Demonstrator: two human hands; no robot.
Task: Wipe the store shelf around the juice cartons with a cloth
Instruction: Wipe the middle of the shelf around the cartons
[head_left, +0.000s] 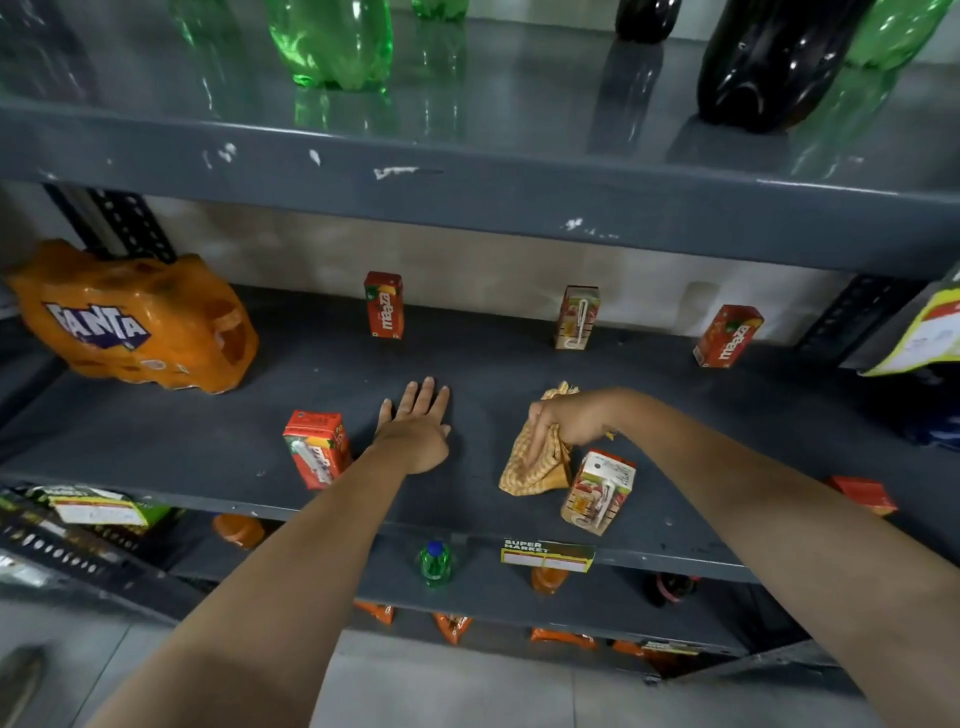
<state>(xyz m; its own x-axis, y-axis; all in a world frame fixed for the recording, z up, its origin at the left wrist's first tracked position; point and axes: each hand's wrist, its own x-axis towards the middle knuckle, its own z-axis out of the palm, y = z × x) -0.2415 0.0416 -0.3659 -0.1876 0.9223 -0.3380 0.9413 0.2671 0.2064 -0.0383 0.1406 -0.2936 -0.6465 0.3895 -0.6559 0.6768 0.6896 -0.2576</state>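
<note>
You are standing in a shop, at a tiered grey metal shelving rack (467, 197) stocked with drinks. A yellow "SUPER MARKET" price label (548, 555) is clipped to the shelf edge. Small red juice cartons (384, 305), an orange shrink-wrapped Fanta multipack (135, 317) and green plastic soda bottles (332, 41) stand on display.

**Colours on the shelves**

The shelf (467, 374) is dark grey, its front edges chipped white. The cloth (535, 462) is yellow-and-white checked. The back cartons (384, 305) are red with white lettering; the front-left carton (317, 449) is red and orange, and the one by the cloth (597, 491) is cream with red fruit. The Fanta pack (135, 317) is orange with a blue and white logo. Above stand green bottles (332, 41) and a black bottle (769, 62). The price tag (548, 555) is yellow and dark green.
</note>
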